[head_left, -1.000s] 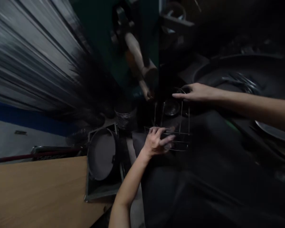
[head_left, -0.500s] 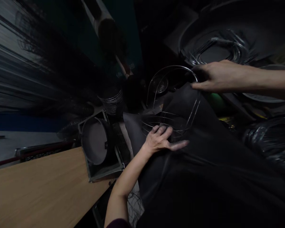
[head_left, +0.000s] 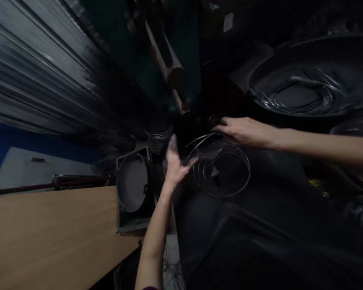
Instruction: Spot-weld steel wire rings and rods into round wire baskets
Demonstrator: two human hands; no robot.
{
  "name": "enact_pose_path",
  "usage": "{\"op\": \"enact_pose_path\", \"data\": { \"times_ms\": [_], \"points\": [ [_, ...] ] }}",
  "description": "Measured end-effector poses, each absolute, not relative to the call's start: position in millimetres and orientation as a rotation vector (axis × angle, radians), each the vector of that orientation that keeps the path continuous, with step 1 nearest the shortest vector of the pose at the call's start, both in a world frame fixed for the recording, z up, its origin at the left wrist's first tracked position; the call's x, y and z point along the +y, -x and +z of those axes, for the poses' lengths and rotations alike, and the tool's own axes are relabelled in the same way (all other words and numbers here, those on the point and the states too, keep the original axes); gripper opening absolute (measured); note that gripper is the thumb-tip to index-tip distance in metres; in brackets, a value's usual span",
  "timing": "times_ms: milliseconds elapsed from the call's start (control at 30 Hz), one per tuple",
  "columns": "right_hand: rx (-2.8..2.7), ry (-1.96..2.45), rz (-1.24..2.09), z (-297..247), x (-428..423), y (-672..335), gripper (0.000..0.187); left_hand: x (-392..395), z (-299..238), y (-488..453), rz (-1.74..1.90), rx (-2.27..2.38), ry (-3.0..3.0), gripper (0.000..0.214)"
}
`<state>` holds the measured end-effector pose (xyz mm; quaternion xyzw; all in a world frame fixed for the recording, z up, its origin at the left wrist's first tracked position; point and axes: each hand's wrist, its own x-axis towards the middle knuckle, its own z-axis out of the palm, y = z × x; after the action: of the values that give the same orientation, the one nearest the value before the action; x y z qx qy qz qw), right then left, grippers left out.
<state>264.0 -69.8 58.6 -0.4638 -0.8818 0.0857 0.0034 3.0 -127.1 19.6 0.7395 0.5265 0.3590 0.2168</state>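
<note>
A wire frame of thin, shiny wire rings rests over the dark cloth across my lap. My right hand is closed at the frame's far side, pinching the wire near where a bent strand rises. Its fingertips are dim and partly blurred. My left hand is lifted to the left of the rings with thumb and fingers spread, holding nothing. Just beyond it stands a stack of wire rings.
A round grey pan sits in a crate at the end of a wooden board. A large dark basin at the right holds a coil of wire. A machine arm stands ahead; long metal rods lie upper left.
My left hand has left the rings and moved up and left, fingers spread. My right hand has moved left and lower in view, and the upright wire arch has tipped down. The view has shifted.
</note>
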Motion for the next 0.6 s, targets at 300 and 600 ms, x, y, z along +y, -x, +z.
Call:
{"op": "enact_pose_path", "data": {
  "times_ms": [300, 600],
  "points": [
    [-2.553, 1.301, 0.451, 33.4, -30.5, -254.0, 0.043, -137.4, 74.5, -71.9, 0.669, 0.860, -1.019, 0.055],
    [-2.222, 1.418, 0.844, 29.6, -4.9, -253.9, 0.038, -90.3, 76.0, -105.2, 0.738, 0.836, -0.601, 0.043]
  ]
}}
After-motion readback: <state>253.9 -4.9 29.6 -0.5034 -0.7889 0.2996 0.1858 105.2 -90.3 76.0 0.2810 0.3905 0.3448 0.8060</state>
